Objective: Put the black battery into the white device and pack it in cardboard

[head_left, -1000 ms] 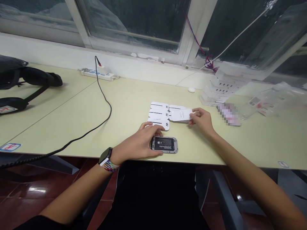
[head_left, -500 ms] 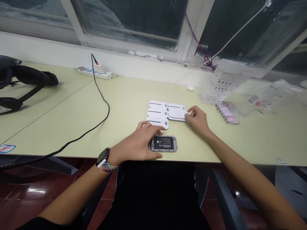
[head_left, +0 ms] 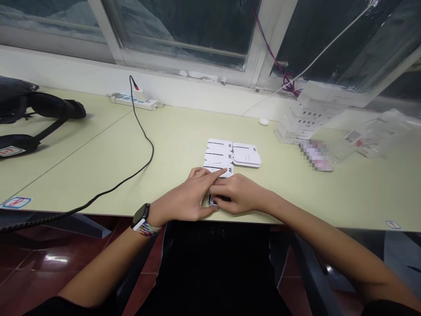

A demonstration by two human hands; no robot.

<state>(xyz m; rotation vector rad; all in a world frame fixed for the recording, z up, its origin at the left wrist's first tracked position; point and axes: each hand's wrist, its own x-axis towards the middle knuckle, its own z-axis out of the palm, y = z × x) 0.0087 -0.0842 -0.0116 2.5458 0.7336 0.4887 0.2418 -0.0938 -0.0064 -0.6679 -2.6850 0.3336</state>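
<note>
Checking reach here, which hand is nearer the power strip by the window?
Left. The left hand lies on the strip's side of the desk; the right hand sits beside it, farther off.

A small device [head_left: 213,201] is covered by both hands at the near edge of the table [head_left: 171,136], with the left hand [head_left: 187,199] left of the right hand [head_left: 240,197]. Just behind them, overlapping back covers [head_left: 219,157] are laid beside a further stack of covers [head_left: 246,155] on their right. A power strip [head_left: 134,101] is placed far left under the window, and stacked trays [head_left: 302,123] far right.
</note>
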